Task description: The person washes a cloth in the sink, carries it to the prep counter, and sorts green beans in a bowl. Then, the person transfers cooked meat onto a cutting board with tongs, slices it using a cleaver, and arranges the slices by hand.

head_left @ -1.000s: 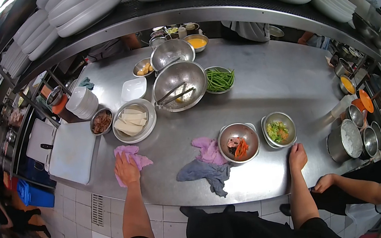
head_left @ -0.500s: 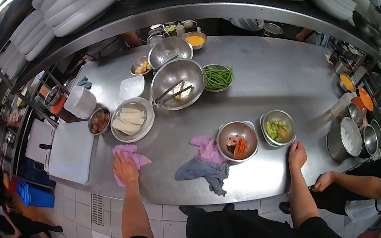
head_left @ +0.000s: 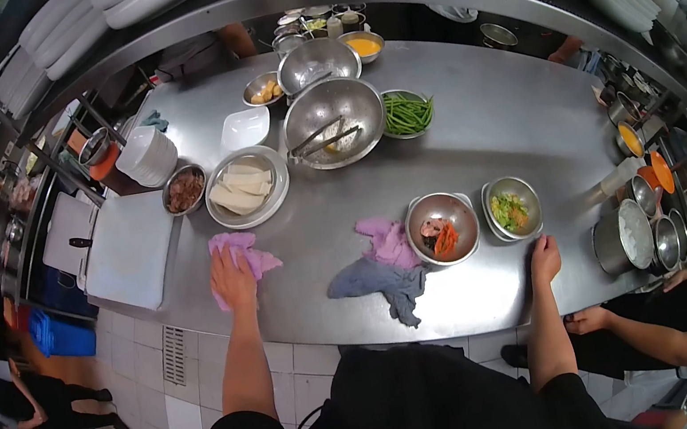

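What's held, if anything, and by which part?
The left hand covers the left part of a crumpled pink cloth; grip unclear. For the curled right hand, cannot tell.

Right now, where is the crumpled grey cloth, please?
In the head view, the grey cloth lies front-centre on the steel table, against the unheld pink cloth.

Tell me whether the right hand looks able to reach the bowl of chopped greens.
Probably yes: the right hand is just on the near side of the bowl, with nothing visible between them.
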A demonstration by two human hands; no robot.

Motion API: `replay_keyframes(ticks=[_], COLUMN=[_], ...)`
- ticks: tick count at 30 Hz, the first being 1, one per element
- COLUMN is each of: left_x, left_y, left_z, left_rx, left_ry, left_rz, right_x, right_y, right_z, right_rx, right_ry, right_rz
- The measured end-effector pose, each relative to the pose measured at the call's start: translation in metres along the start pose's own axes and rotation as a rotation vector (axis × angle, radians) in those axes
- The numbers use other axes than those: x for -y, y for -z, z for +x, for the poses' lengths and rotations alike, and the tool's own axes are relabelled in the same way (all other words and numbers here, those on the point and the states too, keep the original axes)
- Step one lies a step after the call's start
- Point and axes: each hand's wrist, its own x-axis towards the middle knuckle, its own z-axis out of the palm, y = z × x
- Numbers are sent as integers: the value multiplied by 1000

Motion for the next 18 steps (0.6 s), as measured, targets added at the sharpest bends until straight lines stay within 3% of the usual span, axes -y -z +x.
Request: replay_keyframes(ticks=[2,3,6,9,12,14,18], left_x=[1,-2,-31,-105,-175,-206,-222], left_y=[5,7,14,38,48,44,26], left_z=[5,5,4,-13,-56,-91,-108], left_rx=[-17,-50,-92,186,491,566,530], left_ry=[7,-31,-154,-252,-675,-816,-825], left_rz=[-59,-82,-208,-550,-564,-545,-457], right_x=[-21,-41,-38,21,88,142,238], right_y=[-11,-28,0,36,34,23,1], right_z=[7,14,17,12,22,30,42], right_rx=[17,11,5,-6,95,198,578], right_ry=[-55,-182,-444,-444,-314,-246,-245], right_rz=[250,589,903,1006,1147,1142,1205])
